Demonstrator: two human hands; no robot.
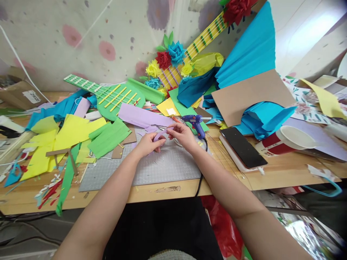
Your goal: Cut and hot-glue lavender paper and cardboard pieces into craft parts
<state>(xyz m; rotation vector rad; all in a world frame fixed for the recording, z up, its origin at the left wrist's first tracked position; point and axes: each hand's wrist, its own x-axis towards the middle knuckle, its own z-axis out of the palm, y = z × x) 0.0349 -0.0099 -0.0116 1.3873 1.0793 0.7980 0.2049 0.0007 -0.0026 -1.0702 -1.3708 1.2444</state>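
Above the grey cutting mat (pixel 168 169), a narrow strip of purple crepe paper (pixel 160 135) runs between my two hands. My left hand (pixel 150 144) pinches its lower left end with thumb and fingers. The other end is between the closed fingertips of my right hand (pixel 182 135). Just behind the hands lies a wider purple crepe paper piece (pixel 146 115), with small purple scraps near it. A pair of scissors (pixel 159 126) shows in part behind my fingers. Right of my right hand is a blue glue gun (pixel 197 124), its nozzle pointing right.
A green paper guitar (pixel 116 99) lies at the back left; a yellow one (pixel 200 45) with paper flowers leans on the wall. Yellow paper (pixel 73 133) and green paper (pixel 110 138) cover the left. A phone (pixel 242 147) and paper cup (pixel 284 141) stand right.
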